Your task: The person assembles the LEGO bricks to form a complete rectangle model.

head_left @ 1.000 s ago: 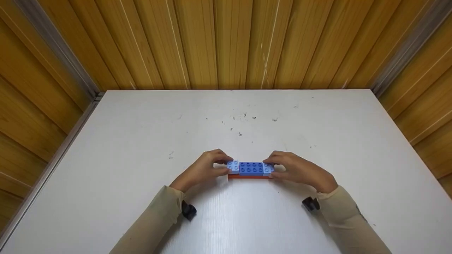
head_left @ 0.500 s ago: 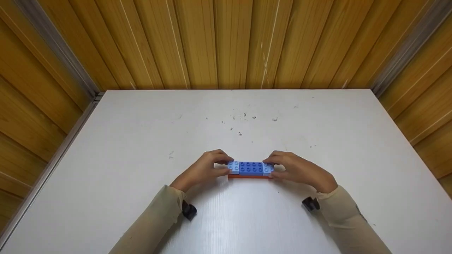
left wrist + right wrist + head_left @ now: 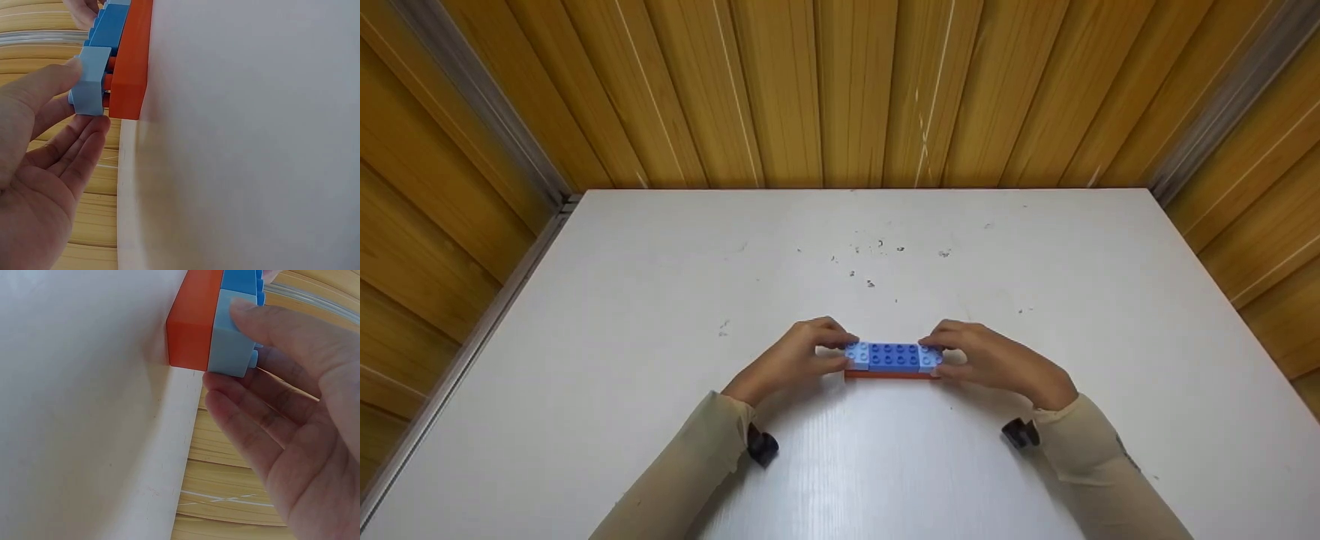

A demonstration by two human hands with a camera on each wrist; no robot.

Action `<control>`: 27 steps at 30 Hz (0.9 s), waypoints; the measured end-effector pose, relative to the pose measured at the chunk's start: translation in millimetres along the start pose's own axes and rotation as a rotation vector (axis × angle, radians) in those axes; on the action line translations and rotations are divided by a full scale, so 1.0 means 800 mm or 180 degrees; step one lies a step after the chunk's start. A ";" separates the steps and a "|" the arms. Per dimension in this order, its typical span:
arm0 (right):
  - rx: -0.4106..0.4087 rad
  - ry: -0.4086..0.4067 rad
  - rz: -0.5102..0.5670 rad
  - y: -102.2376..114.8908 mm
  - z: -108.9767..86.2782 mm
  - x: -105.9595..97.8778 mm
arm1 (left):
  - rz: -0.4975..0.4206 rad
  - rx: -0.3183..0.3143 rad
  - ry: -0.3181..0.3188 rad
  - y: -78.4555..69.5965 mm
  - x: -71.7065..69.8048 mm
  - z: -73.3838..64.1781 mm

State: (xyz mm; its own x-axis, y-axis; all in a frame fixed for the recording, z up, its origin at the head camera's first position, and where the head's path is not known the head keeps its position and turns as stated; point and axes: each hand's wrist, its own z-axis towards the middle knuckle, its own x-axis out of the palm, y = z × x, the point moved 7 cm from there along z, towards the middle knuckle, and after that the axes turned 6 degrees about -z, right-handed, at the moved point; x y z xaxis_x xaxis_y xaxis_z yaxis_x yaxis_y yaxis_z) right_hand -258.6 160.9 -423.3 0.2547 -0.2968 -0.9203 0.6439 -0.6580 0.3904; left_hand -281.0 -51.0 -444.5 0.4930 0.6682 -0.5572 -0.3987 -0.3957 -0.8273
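A long red-orange toy brick (image 3: 892,375) lies on the white table, mostly covered from above in the head view. On top sit a darker blue brick (image 3: 893,358) in the middle and a light blue brick at each end. My left hand (image 3: 802,358) pinches the left light blue brick (image 3: 91,81) between thumb and fingers. In the left wrist view, red studs show in a gap between this brick and the red one. My right hand (image 3: 997,358) pinches the right light blue brick (image 3: 232,337), which sits flush on the red brick (image 3: 191,332).
The white table (image 3: 660,277) carries small dark marks beyond the bricks. Yellow wood-look panels (image 3: 847,90) rise behind it and at both sides. A small black device (image 3: 763,448) is worn at the left wrist, another (image 3: 1020,433) at the right.
The left light blue brick has shifted slightly right, closing a thin gap beside the darker blue brick. My left hand has moved with it; my right hand looks still.
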 end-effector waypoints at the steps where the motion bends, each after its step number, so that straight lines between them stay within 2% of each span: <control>1: -0.0004 -0.0009 -0.0004 0.000 0.000 0.000 | -0.0019 -0.0006 0.0004 0.001 0.000 0.000; 6: 0.0025 -0.0011 0.0015 -0.001 0.000 0.001 | -0.0064 -0.0063 0.0019 0.003 0.001 0.001; 13: 0.0046 0.0008 0.0031 -0.002 0.001 0.001 | -0.0097 0.0026 0.0028 0.002 0.001 0.002; 27: 0.0048 0.0019 0.0055 -0.002 0.000 0.002 | -0.0033 -0.0077 0.0037 0.005 0.002 0.003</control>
State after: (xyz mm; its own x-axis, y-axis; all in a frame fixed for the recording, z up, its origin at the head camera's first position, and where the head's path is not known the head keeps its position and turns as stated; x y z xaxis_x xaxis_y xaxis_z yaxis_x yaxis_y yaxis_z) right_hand -259.4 161.3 -425.2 0.2703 -0.3041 -0.9135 0.6284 -0.6631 0.4067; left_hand -283.7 -49.8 -448.8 0.5062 0.6650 -0.5491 -0.3747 -0.4039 -0.8345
